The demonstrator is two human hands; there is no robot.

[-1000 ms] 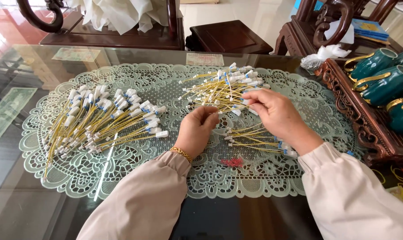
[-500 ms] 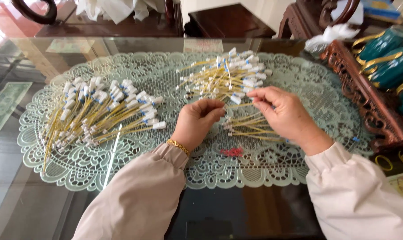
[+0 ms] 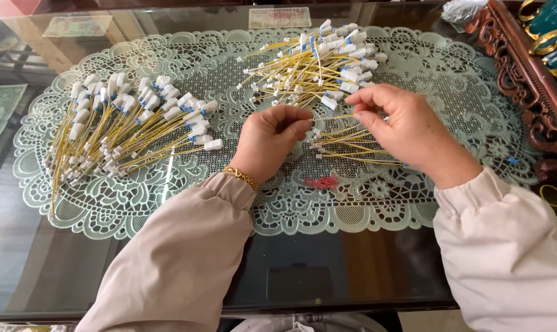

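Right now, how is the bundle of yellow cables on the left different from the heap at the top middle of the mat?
The left bundle lies combed, its white connectors grouped at one end and the cables nearly parallel. The top heap is tangled, with cables crossing and connectors pointing many ways. The left bundle lies apart from both hands; the top heap lies just beyond the right hand. Both hold thin yellow cables with white connectors on the lace mat.
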